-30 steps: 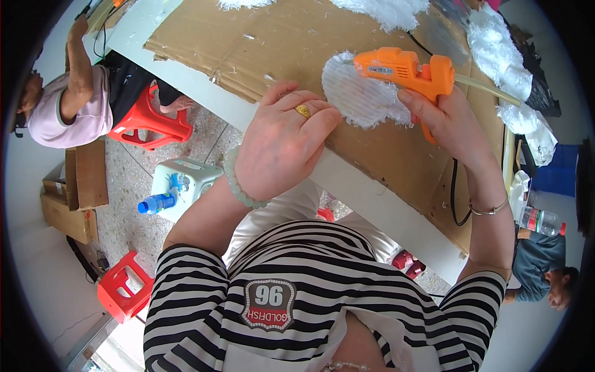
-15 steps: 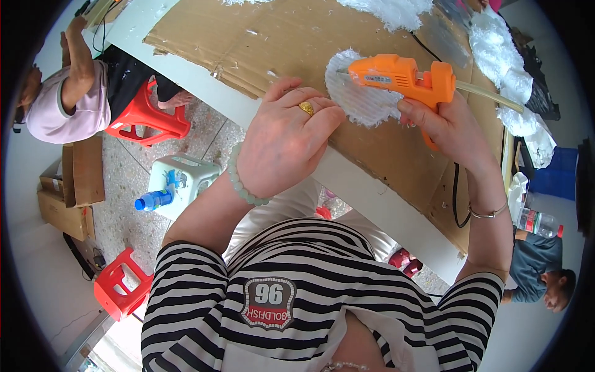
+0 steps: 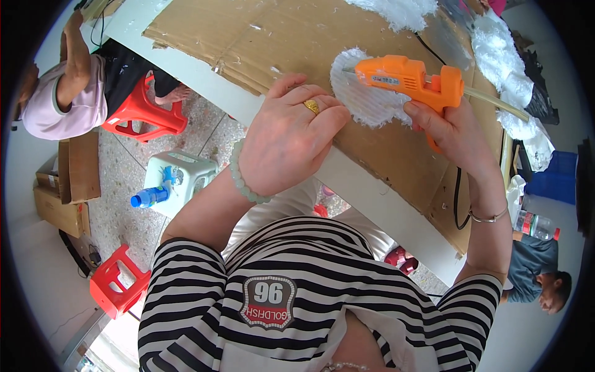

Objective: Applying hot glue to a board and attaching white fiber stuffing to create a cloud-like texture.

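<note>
My right hand (image 3: pixel 443 127) grips an orange hot glue gun (image 3: pixel 406 77) by its handle, thumb along the near side. A pale glue stick (image 3: pixel 496 102) sticks out of its back. The metal nozzle points left, over the upper part of a white fuzzy oval pad (image 3: pixel 372 106) on the cardboard; whether it touches cannot be told. My left hand (image 3: pixel 288 136) is closed beside the pad's left edge, back of the hand up and fingers curled under. Its fingertips are hidden, so what they hold, if anything, does not show.
Cardboard (image 3: pixel 248 46) covers the white table (image 3: pixel 365 177). White fluffy material (image 3: pixel 400 12) lies at the far side, more (image 3: pixel 499 56) at right. A black cord (image 3: pixel 457 198) hangs below the glue gun. A pale stool (image 3: pixel 186 164) bears a blue-capped bottle (image 3: pixel 149 197). Another person (image 3: pixel 68 93) sits at left.
The glue gun and both hands sit slightly further right in the picture, and the whole view has shifted a little. Both hands keep the same pose.
</note>
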The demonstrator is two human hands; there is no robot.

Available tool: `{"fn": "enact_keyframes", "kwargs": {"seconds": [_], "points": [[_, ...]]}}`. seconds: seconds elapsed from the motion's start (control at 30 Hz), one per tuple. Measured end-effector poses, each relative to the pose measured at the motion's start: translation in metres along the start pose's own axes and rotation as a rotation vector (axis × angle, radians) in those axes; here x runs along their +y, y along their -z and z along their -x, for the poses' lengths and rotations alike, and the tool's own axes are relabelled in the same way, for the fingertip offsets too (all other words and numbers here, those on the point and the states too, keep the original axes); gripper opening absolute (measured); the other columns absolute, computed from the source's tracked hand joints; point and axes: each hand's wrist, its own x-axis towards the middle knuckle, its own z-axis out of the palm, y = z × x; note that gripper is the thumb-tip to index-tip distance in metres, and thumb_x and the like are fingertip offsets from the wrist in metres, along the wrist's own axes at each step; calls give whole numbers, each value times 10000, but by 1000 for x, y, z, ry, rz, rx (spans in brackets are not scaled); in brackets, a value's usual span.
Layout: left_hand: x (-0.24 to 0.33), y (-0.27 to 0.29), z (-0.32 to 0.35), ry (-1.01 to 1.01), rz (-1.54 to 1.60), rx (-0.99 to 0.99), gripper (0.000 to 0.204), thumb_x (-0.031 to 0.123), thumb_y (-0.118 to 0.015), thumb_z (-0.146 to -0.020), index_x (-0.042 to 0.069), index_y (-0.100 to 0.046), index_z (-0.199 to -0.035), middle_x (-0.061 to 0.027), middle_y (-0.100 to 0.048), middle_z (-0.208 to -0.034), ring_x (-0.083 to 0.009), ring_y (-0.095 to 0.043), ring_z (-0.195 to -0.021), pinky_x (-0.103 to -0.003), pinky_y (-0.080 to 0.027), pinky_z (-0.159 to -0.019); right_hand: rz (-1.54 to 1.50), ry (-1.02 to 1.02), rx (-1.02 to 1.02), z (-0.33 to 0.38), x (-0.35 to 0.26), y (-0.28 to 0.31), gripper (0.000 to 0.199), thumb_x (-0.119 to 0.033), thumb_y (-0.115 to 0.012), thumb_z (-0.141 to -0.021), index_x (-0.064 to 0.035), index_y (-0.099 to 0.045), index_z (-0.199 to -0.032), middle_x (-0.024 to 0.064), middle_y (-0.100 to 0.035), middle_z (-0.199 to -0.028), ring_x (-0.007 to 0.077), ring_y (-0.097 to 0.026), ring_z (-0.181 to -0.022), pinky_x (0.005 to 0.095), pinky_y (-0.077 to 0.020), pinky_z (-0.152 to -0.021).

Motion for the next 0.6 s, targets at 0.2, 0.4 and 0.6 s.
{"fn": "enact_keyframes", "kwargs": {"seconds": [0.2, 0.4, 0.6], "points": [[3, 3, 0, 42, 10, -33, 210, -62, -578, -650, 46, -576, -830, -60, -652, -877, -254, -618, -870, -437, -444, -870, 30, 107, 25, -1, 7, -3, 236, -260, -620, -876, -53, -540, -956, -28, -524, -670, 49, -446, -568, 208, -347, -492], [1, 0, 0, 9, -3, 4, 200, 17, -624, -647, 51, -590, -841, -56, -630, -805, -238, -612, -837, -420, -431, -860, 39, 129, 88, 0, 7, -5, 233, -261, -613, -883, -51, -538, -952, -22, -525, -667, 48, -445, -557, 207, -348, -487], [1, 1, 0, 12, -1, 8, 206, 16, -628, -640, 52, -595, -840, -53, -632, -793, -232, -611, -839, -422, -431, -862, 54, 124, 77, -3, 7, -3, 237, -265, -610, -886, -49, -536, -950, -23, -520, -655, 50, -439, -538, 209, -348, -480]]}}
